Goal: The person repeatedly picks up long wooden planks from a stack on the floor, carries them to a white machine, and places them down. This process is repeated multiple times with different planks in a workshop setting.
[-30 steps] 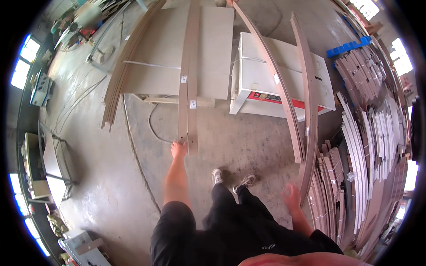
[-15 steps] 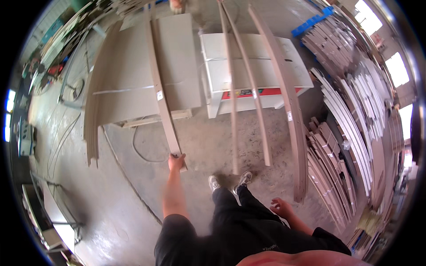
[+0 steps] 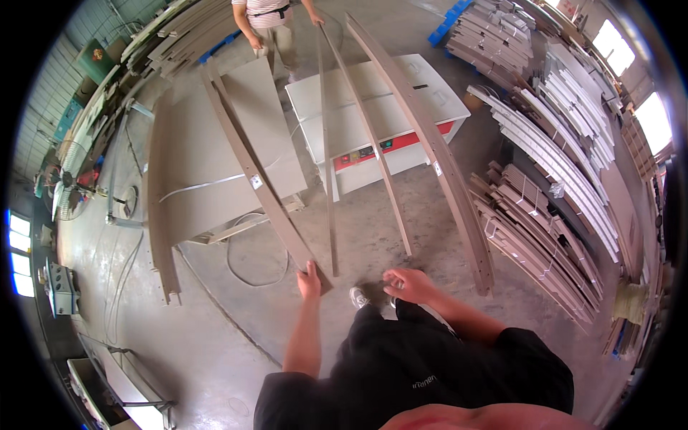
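Observation:
My left hand (image 3: 309,278) grips the near end of a long brown board (image 3: 252,173) that reaches away over a low grey platform (image 3: 215,158). My right hand (image 3: 405,283) hovers loosely curled and empty, just right of my shoe (image 3: 360,296). Two thin brown strips (image 3: 328,165) (image 3: 373,150) and a wide curved board (image 3: 430,150) run from near my hands toward another person (image 3: 266,21) at the far end, whose hands are at those far ends.
A white machine with a red front panel (image 3: 373,107) stands under the strips. Stacks of boards and white strips (image 3: 559,179) fill the right side. A cable (image 3: 247,265) loops on the concrete floor. Another curved board (image 3: 159,215) leans at the platform's left.
My view has swung so the boards now sit more to the middle and right. My right hand came in from the far right to near my shoe. My left hand still holds the board's end.

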The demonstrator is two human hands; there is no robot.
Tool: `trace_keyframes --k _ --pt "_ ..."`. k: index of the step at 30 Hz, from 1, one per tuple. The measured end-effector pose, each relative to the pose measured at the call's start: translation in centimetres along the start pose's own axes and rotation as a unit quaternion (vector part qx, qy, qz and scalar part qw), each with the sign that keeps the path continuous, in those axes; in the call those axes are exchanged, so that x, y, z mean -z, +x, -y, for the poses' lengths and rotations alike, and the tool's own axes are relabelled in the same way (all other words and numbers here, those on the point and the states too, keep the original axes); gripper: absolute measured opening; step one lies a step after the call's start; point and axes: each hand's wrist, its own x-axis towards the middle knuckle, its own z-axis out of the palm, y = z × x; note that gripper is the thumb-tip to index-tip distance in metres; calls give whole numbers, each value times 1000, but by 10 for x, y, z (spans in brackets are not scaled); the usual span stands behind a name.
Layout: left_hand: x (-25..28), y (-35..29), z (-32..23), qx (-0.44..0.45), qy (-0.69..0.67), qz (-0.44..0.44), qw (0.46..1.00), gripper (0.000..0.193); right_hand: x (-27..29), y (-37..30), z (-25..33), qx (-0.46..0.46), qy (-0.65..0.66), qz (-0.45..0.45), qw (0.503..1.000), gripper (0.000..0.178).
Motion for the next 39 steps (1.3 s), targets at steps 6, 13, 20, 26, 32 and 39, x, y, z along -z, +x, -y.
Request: trace_keyframes --k 6,13,20,26,32,39 --pt "-9 -119 -46 109 -29 141 984 65 -27 85 33 -21 -7 14 1000 83" --pt "-54 -200 -101 39 -39 673 738 53 45 22 8 -112 0 18 994 91" --pt "-102 -53 -147 167 -458 417 767 56 93 -187 -61 -182 -12 45 982 81" --pt "-126 34 -185 246 -472 328 780 78 86 -384 -37 -321 9 -87 943 79" --pt "-172 -68 -173 260 -416 344 800 83 36 -467 -100 -359 -202 -231 881 70" --pt "-231 -228 -121 333 -344 546 687 54 23 -623 -222 -531 -128 -250 799 65"
